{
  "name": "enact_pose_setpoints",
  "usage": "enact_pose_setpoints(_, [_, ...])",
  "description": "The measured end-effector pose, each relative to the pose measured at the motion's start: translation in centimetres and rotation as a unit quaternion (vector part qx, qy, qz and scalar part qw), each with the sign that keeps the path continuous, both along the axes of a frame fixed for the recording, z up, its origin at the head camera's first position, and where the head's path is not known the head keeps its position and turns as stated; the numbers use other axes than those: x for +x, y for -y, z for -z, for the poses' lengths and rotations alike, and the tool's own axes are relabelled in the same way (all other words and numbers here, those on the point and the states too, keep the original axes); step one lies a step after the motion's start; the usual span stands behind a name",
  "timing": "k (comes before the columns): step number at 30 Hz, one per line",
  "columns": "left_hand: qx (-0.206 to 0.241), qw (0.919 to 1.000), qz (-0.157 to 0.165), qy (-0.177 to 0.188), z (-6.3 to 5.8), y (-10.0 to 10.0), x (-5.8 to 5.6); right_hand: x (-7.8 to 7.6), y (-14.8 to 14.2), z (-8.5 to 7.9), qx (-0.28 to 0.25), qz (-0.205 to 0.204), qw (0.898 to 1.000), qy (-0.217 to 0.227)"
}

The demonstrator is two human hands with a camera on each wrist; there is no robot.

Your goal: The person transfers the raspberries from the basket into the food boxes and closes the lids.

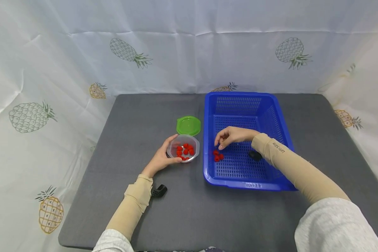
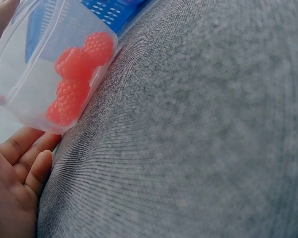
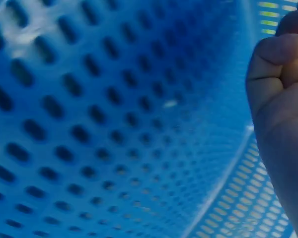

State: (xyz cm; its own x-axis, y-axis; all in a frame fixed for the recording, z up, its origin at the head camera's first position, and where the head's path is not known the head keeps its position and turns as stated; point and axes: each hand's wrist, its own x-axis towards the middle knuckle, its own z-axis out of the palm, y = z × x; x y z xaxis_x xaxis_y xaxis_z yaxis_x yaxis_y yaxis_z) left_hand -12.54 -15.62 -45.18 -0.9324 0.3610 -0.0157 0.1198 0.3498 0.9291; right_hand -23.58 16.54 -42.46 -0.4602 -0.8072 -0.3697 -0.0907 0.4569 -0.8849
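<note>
A clear plastic container (image 1: 191,140) with several red raspberries (image 1: 186,152) inside stands on the table. My left hand (image 1: 160,159) grips it from the left, thumb at the near side and fingers round the far side. In the left wrist view, raspberries (image 2: 72,91) show through the container's wall (image 2: 27,96). Over the left part of a blue basket (image 1: 239,185) hovers my right hand (image 1: 234,136), its fingers loosely bent and no held thing visible. Just below its fingertips, three raspberries (image 1: 217,158) lie on the basket floor. The right wrist view shows bent fingers (image 3: 275,59) beside the basket wall.
Behind the container lies a green lid (image 1: 189,125) on the dark grey table (image 1: 126,133). A black object (image 1: 159,191) shows beside the left wrist, and another black object (image 1: 255,155) under the right wrist. Patterned white curtains (image 1: 189,63) hang behind the table.
</note>
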Motion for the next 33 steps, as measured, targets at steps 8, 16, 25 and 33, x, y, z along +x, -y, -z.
enact_pose_setpoints(8, [-0.001,1.0,0.0,0.002,0.0,0.0,0.0,-0.2,-0.8,1.4,0.045,-0.01,0.999,0.024])
enact_pose_setpoints(16, [-0.002,1.0,-0.003,-0.003,0.0,0.0,0.0,0.0,-0.5,1.8,0.083,-0.024,0.996,0.013])
enact_pose_setpoints(25, [-0.009,1.0,-0.002,-0.001,0.1,0.0,0.1,0.4,-0.1,1.9,0.112,-0.047,0.992,-0.028])
enact_pose_setpoints(33, [-0.016,0.9998,-0.008,0.002,-0.2,0.0,0.0,0.5,0.1,1.9,0.134,-0.07,0.985,-0.078])
